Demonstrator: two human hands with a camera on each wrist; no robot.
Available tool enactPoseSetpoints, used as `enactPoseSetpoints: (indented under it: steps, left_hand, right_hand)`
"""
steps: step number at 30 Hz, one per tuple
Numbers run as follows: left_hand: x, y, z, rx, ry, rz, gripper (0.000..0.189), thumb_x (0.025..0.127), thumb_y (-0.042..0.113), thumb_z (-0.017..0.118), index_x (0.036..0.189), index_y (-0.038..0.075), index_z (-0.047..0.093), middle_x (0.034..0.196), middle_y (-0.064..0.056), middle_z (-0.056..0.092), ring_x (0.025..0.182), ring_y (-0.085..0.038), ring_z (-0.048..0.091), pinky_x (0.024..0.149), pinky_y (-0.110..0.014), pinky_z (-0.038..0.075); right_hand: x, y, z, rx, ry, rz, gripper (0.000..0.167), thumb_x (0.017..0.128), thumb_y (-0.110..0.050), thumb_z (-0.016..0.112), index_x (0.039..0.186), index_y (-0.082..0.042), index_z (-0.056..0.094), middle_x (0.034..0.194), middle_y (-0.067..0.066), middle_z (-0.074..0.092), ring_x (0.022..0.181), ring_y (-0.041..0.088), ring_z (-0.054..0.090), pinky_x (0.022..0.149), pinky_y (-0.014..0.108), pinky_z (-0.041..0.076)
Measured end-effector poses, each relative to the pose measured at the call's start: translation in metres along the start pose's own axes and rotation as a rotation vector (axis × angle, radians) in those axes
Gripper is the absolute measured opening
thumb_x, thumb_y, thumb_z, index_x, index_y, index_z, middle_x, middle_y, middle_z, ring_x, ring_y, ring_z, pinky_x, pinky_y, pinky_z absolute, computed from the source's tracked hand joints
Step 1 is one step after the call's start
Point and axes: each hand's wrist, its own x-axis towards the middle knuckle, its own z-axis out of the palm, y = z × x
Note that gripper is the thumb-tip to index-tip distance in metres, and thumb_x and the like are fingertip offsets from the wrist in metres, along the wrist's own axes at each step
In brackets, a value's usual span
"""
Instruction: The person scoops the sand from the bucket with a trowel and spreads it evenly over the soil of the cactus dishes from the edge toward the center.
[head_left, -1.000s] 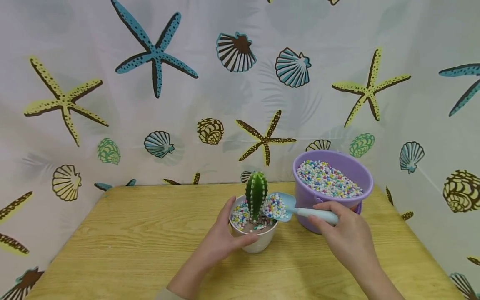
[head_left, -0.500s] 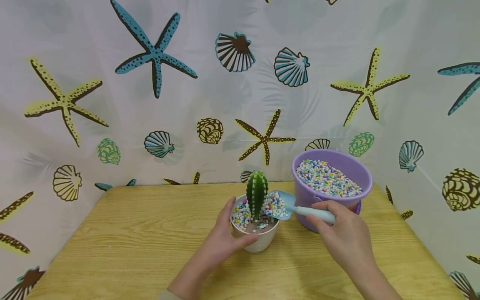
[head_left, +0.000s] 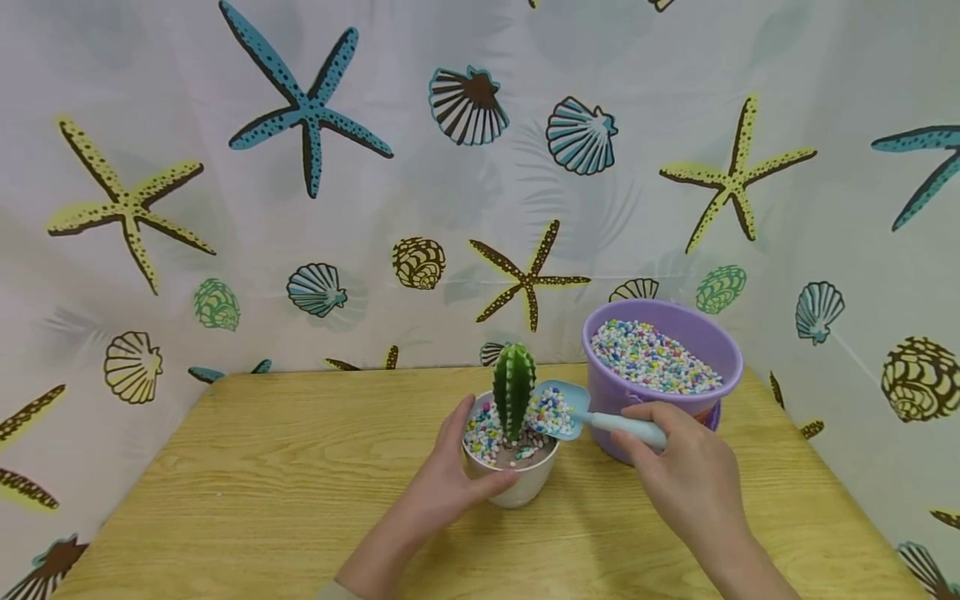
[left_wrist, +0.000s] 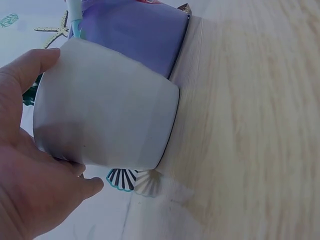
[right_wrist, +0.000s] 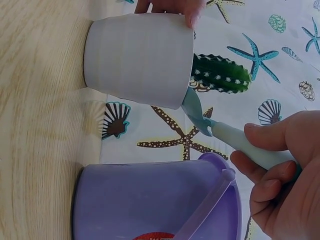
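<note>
A green cactus (head_left: 513,393) stands upright in a white flowerpot (head_left: 519,485) on the table. Brown soil shows at the front of the pot, with coloured pebbles (head_left: 482,433) over its left part. My left hand (head_left: 444,482) grips the pot from the left, thumb across its near side and fingers along the far left rim. My right hand (head_left: 693,467) holds a light blue hand trowel (head_left: 628,427) by its handle. Its blade, heaped with pebbles, reaches over the right rim beside the cactus. In the right wrist view the trowel's blade (right_wrist: 197,112) lies right at the pot's rim.
A purple bucket (head_left: 611,408), well filled with the same pebbles (head_left: 652,358), stands close to the right of the pot, behind the right hand. The wooden table (head_left: 300,467) meets a curtain (head_left: 360,200) printed with starfish and shells at the back and sides.
Both hands stay nearly still. The trowel holds its place over the pot's right rim, and a little more of its blue blade shows around the pebbles.
</note>
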Motion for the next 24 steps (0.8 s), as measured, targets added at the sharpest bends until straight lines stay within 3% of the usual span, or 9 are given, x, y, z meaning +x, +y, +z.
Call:
enactPoseSetpoints:
  steps: [8,17,24]
  left_hand:
    - [0.0016,0.0013,0.0043,0.028,0.048,0.015,0.131,0.081,0.048,0.1,0.178,0.017,0.017,0.177,-0.019,0.023,0.156,-0.05,0.037,0.123,-0.071,0.031]
    - [0.0027,0.0018,0.0013,0.029,0.01,-0.013,0.13,0.083,0.053,0.097,0.179,0.022,0.014,0.182,-0.016,0.016,0.161,-0.051,0.027,0.124,-0.074,0.027]
    - [0.004,0.0024,0.0047,0.025,0.039,0.007,0.132,0.081,0.05,0.099,0.178,0.018,0.017,0.177,-0.021,0.022,0.156,-0.052,0.036,0.123,-0.072,0.032]
  right_hand:
    - [-0.0022,-0.0001,0.0008,-0.03,0.031,-0.042,0.027,0.093,-0.02,0.092,0.116,-0.013,0.081,0.102,0.002,0.08,0.07,0.011,0.064,0.063,0.035,0.05]
    - [-0.003,-0.0005,0.0018,-0.054,0.068,-0.089,0.027,0.091,-0.018,0.094,0.114,-0.012,0.081,0.102,0.003,0.08,0.071,0.012,0.065,0.062,0.036,0.05]
    - [-0.0038,0.0016,0.0053,-0.08,0.126,-0.153,0.03,0.087,-0.016,0.097,0.112,-0.012,0.081,0.099,0.003,0.08,0.066,0.01,0.063,0.058,0.033,0.049]
